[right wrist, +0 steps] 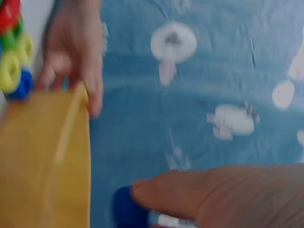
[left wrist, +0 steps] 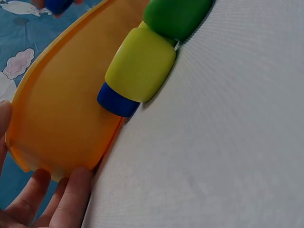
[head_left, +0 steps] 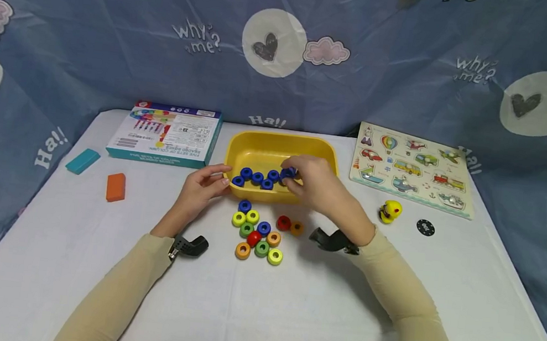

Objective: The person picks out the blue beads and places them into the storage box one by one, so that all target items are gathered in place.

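Note:
A yellow tray lies at the table's far middle, with several blue beads inside along its near side. My left hand holds the tray's left end, fingers and thumb at the rim; the left wrist view shows its fingers against the end wall. Over the tray's right part, my right hand pinches a blue bead between thumb and fingers. In front of the tray several loose beads in red, orange, green, yellow and blue lie on the table.
Behind my left hand lies a flat toy box, with a teal block and an orange block nearby. At the right are a picture puzzle board, a yellow duck and a black round chip. A blue cloth hangs behind.

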A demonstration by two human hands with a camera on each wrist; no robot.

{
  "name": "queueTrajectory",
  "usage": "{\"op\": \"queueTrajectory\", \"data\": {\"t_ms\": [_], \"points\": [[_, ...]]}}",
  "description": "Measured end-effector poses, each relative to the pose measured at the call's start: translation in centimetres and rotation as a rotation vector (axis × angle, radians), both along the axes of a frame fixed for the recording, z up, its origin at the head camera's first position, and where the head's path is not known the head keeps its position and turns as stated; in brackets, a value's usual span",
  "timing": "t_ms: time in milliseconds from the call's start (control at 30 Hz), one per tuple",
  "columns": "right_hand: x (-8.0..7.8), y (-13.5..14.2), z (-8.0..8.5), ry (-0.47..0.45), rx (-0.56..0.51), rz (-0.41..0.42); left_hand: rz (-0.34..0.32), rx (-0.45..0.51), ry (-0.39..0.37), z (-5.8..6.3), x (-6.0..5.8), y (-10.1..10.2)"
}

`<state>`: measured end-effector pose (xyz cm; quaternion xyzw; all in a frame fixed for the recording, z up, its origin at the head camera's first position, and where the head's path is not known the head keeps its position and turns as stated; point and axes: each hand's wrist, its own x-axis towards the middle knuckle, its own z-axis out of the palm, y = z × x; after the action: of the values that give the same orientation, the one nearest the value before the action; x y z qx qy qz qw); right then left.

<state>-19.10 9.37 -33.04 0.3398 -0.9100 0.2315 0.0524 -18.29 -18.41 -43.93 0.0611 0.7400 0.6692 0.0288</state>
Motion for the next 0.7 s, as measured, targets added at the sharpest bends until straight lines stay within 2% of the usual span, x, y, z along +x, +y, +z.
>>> {"op": "queueTrajectory", "data": {"t_ms": [133,300,367,467,700], "points": [[-2.8,0.8,-0.6,-0.076,0.021,-0.091,0.002,-0.003,-0.002,0.0,0.1,0.1],[-5.4,1.6,-3.2,-0.171,0.154,-0.184,-0.008,0.009,0.002,0.0,0.1,0.2],[-5.9,1.8,-4.0,-0.2,0.192,-0.194,-0.008,0.01,0.002,0.1,0.1,0.2],[-6.4,1.8,-4.8,-0.234,0.193,-0.191,-0.011,0.007,-0.001,0.2,0.1,0.2],[-6.8,1.5,-5.1,-0.306,0.158,-0.182,-0.008,0.006,-0.009,0.3,0.2,0.3]]}}
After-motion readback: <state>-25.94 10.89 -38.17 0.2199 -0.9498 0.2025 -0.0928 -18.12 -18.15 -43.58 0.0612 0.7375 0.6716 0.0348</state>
